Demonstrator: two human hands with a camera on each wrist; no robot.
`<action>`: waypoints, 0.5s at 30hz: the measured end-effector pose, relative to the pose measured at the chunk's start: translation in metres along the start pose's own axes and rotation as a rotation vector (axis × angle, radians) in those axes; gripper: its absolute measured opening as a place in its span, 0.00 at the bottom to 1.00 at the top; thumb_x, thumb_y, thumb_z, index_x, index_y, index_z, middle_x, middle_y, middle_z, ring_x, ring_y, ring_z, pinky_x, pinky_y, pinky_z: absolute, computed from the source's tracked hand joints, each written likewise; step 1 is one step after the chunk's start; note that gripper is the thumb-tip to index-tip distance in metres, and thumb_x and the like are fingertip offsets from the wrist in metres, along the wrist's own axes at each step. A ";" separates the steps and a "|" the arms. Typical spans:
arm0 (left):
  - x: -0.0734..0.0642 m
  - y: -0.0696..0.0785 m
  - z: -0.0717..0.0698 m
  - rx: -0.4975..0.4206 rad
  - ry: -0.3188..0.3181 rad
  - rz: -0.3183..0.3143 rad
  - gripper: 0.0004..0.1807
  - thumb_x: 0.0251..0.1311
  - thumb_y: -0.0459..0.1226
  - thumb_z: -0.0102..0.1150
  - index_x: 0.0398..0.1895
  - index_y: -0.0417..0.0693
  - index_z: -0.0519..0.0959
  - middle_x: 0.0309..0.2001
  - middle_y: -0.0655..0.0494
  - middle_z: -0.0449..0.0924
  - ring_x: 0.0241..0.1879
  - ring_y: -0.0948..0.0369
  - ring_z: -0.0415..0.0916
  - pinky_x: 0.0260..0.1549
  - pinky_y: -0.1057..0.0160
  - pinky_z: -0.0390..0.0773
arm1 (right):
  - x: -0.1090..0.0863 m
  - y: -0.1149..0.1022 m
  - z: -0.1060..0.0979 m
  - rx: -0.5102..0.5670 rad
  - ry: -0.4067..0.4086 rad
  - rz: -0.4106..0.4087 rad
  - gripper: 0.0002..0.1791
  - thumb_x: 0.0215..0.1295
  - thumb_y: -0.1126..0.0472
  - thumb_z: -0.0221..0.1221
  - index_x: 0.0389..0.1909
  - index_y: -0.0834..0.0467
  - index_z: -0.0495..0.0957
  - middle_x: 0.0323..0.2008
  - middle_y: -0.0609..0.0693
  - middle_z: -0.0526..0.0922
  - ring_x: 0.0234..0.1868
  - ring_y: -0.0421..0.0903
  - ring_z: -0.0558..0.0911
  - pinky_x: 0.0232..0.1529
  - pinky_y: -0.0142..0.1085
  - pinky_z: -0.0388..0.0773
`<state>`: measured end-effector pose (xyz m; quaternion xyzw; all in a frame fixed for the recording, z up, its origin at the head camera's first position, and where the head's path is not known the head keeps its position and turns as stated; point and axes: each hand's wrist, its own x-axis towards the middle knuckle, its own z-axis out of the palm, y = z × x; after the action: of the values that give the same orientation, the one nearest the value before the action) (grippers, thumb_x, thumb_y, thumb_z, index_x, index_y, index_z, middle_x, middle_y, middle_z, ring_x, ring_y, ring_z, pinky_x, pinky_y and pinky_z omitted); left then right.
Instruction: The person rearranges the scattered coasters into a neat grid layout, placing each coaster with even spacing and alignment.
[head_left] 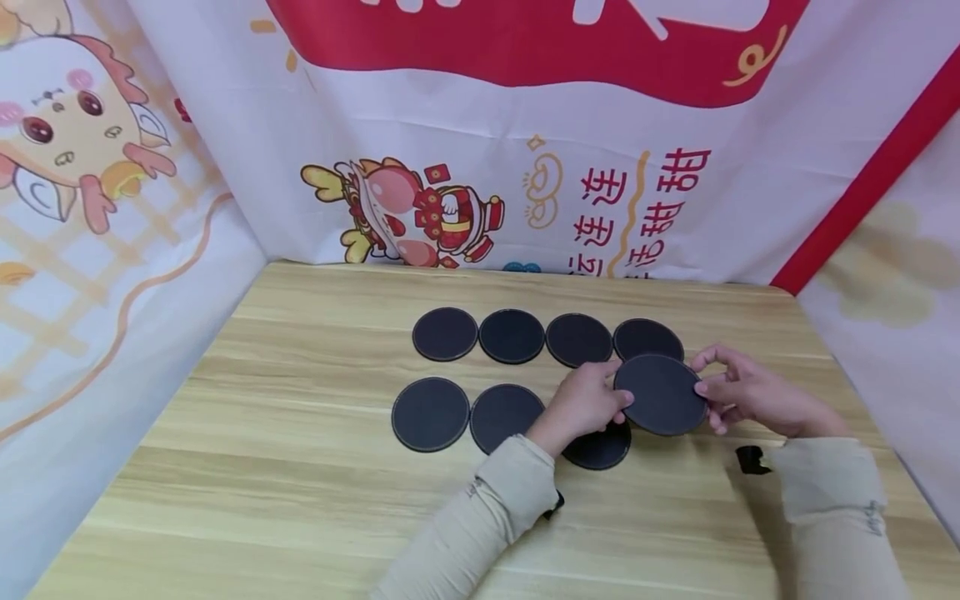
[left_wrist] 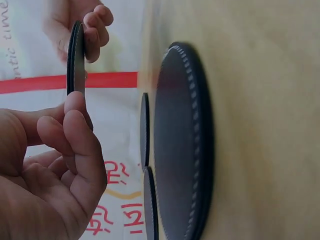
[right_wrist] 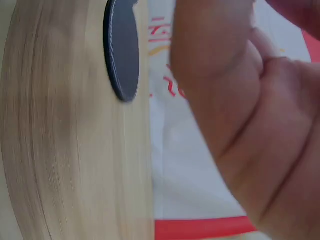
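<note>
A round black coaster (head_left: 660, 394) with a stitched rim is held up off the table between both hands. At its left edge my left hand (head_left: 585, 404) pinches it between thumb and fingers. My right hand (head_left: 757, 396) grips the opposite edge the same way. Seen edge-on in the left wrist view, the held coaster (left_wrist: 77, 65) shows a dark, layered-looking rim. Under the left hand lies a partly hidden coaster (head_left: 600, 448), the rightmost of the front row. In the right wrist view, the right hand (right_wrist: 250, 115) fills much of the frame and its grip is out of sight.
Several matching coasters form a back row, its right-end coaster (head_left: 647, 337) partly overlapped by the held one. Two more, a left coaster (head_left: 431, 415) and its neighbour (head_left: 504, 412), lie in the front row. Printed cloth (head_left: 480, 117) hangs behind the wooden table (head_left: 300, 500).
</note>
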<state>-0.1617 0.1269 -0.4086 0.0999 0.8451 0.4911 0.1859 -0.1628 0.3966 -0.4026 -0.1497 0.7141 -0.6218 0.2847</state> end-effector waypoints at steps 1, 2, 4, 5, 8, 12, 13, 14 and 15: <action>0.000 0.000 0.003 0.016 0.001 -0.007 0.30 0.69 0.38 0.63 0.74 0.53 0.69 0.16 0.58 0.79 0.14 0.62 0.73 0.15 0.66 0.73 | 0.000 0.002 -0.001 -0.006 -0.006 0.014 0.11 0.78 0.68 0.49 0.53 0.59 0.58 0.25 0.55 0.81 0.23 0.48 0.82 0.28 0.42 0.84; 0.000 0.000 0.006 0.039 0.003 -0.009 0.28 0.69 0.38 0.63 0.72 0.54 0.72 0.16 0.59 0.79 0.14 0.62 0.73 0.14 0.67 0.73 | -0.001 0.004 -0.002 -0.016 -0.008 0.030 0.11 0.78 0.68 0.50 0.52 0.60 0.58 0.25 0.56 0.81 0.23 0.47 0.81 0.27 0.42 0.84; 0.000 -0.001 0.011 0.079 -0.003 -0.005 0.25 0.69 0.38 0.63 0.68 0.55 0.76 0.16 0.60 0.78 0.14 0.63 0.73 0.15 0.67 0.73 | -0.001 0.007 -0.004 -0.042 -0.011 0.067 0.13 0.77 0.67 0.51 0.53 0.62 0.57 0.25 0.56 0.81 0.22 0.48 0.81 0.26 0.41 0.83; -0.001 -0.001 0.014 0.088 -0.013 -0.001 0.24 0.69 0.37 0.63 0.68 0.56 0.76 0.16 0.60 0.78 0.15 0.63 0.74 0.15 0.67 0.74 | -0.001 0.008 -0.005 -0.052 -0.014 0.085 0.14 0.77 0.67 0.52 0.53 0.63 0.56 0.25 0.57 0.81 0.22 0.48 0.81 0.26 0.41 0.83; -0.001 -0.004 0.017 0.097 -0.065 0.028 0.23 0.68 0.35 0.63 0.66 0.55 0.77 0.18 0.60 0.79 0.16 0.64 0.75 0.16 0.67 0.76 | -0.003 0.010 -0.009 -0.085 -0.026 0.127 0.17 0.76 0.67 0.52 0.55 0.65 0.55 0.25 0.58 0.80 0.22 0.47 0.80 0.25 0.40 0.83; -0.003 -0.006 0.018 0.075 -0.169 0.023 0.34 0.67 0.33 0.63 0.75 0.52 0.66 0.18 0.57 0.78 0.14 0.63 0.74 0.18 0.67 0.77 | -0.005 0.014 -0.014 -0.112 -0.057 0.154 0.17 0.75 0.67 0.53 0.55 0.67 0.57 0.25 0.59 0.79 0.22 0.47 0.80 0.25 0.40 0.83; -0.003 -0.007 0.019 0.069 -0.198 0.017 0.35 0.67 0.32 0.63 0.76 0.53 0.65 0.18 0.56 0.78 0.13 0.63 0.73 0.18 0.68 0.77 | -0.006 0.016 -0.016 -0.116 -0.060 0.165 0.17 0.75 0.67 0.53 0.55 0.66 0.57 0.25 0.59 0.79 0.23 0.46 0.80 0.25 0.39 0.83; -0.003 -0.007 0.019 0.069 -0.224 0.011 0.36 0.67 0.32 0.63 0.77 0.53 0.64 0.18 0.55 0.78 0.13 0.62 0.72 0.17 0.68 0.76 | -0.006 0.017 -0.017 -0.117 -0.066 0.171 0.17 0.75 0.67 0.54 0.55 0.66 0.57 0.25 0.59 0.79 0.23 0.46 0.80 0.25 0.39 0.83; -0.004 -0.008 0.020 0.069 -0.245 0.002 0.37 0.67 0.32 0.62 0.78 0.54 0.62 0.18 0.54 0.78 0.12 0.62 0.71 0.17 0.68 0.76 | -0.007 0.019 -0.018 -0.116 -0.072 0.177 0.17 0.75 0.67 0.54 0.55 0.66 0.58 0.25 0.59 0.79 0.23 0.46 0.80 0.25 0.39 0.83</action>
<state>-0.1501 0.1373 -0.4235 0.1663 0.8323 0.4461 0.2839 -0.1652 0.4182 -0.4187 -0.1245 0.7488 -0.5460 0.3547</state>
